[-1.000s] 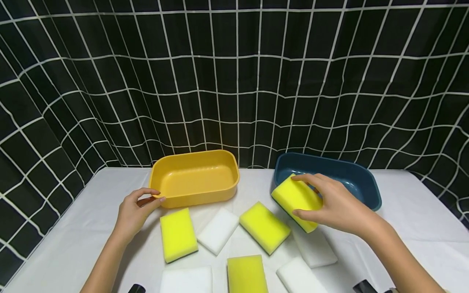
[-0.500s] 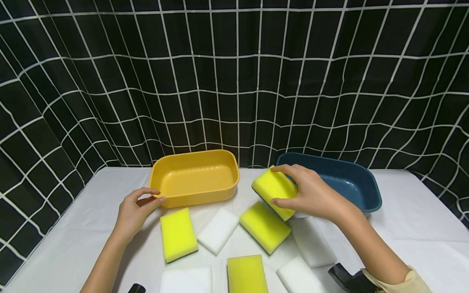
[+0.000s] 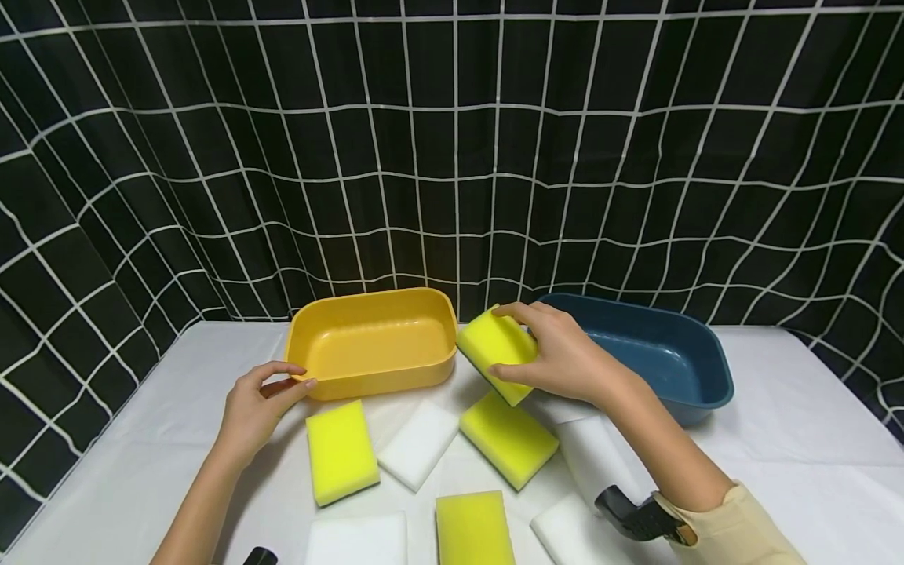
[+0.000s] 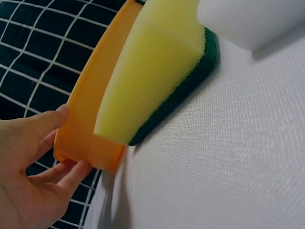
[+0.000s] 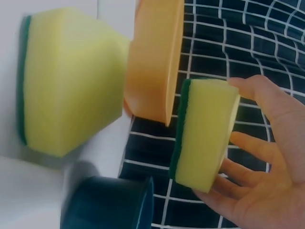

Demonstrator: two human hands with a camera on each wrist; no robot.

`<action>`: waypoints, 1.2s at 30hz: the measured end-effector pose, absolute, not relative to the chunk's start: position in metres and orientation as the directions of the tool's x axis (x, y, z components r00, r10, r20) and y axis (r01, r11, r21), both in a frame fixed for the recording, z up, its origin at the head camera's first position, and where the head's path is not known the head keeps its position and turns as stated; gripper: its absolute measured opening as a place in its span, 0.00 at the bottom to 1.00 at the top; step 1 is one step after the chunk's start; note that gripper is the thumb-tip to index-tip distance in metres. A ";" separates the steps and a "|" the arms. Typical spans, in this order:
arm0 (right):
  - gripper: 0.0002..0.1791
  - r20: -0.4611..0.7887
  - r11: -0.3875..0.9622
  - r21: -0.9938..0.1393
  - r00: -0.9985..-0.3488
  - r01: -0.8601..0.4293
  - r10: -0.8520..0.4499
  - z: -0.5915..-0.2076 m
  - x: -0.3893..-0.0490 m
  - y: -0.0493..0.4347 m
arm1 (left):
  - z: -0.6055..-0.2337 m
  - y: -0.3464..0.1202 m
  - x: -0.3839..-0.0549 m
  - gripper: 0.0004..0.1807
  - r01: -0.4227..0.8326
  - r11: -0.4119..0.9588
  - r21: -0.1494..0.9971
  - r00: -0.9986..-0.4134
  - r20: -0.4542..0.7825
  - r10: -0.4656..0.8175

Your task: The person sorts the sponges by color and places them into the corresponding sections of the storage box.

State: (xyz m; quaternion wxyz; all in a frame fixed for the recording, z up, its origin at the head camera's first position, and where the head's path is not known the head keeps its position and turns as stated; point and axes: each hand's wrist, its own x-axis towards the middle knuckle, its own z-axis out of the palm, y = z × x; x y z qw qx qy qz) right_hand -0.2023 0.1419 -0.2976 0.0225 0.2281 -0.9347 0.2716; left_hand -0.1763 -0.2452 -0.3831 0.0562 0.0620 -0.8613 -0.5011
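My right hand holds a yellow scrub sponge between thumb and fingers, raised off the table by the right end of the yellow plastic basin. In the right wrist view, the held sponge shows its dark green scouring layer. At the basin's left front corner, my left hand grips the wall with thumb and fingertips, as the left wrist view also shows on the basin. Below the held sponge lies another yellow sponge, partly overlapped by it in the head view.
A dark blue basin stands at the back right, behind my right forearm. More yellow sponges, one at the left and one at the front, lie among several white sponge blocks on the white cloth. A gridded black curtain hangs behind.
My right hand has carried the sponge leftward and a little farther back, from in front of the blue basin to the yellow basin's right end. The left hand has stayed at its corner.
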 end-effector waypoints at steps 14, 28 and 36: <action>0.38 0.189 0.729 -0.496 -0.878 -0.472 -0.440 -0.295 -0.228 0.112 | -0.383 -0.248 -0.176 0.22 -0.057 0.496 0.866 -0.986 0.029 -0.164; 0.41 0.147 0.747 -0.492 -0.888 -0.447 -0.435 -0.288 -0.248 0.081 | -0.383 -0.247 -0.179 0.22 -0.042 0.479 0.877 -0.987 0.038 -0.157; 0.40 0.131 0.749 -0.500 -0.893 -0.435 -0.431 -0.288 -0.258 0.064 | -0.383 -0.247 -0.178 0.22 -0.039 0.484 0.874 -0.987 0.042 -0.155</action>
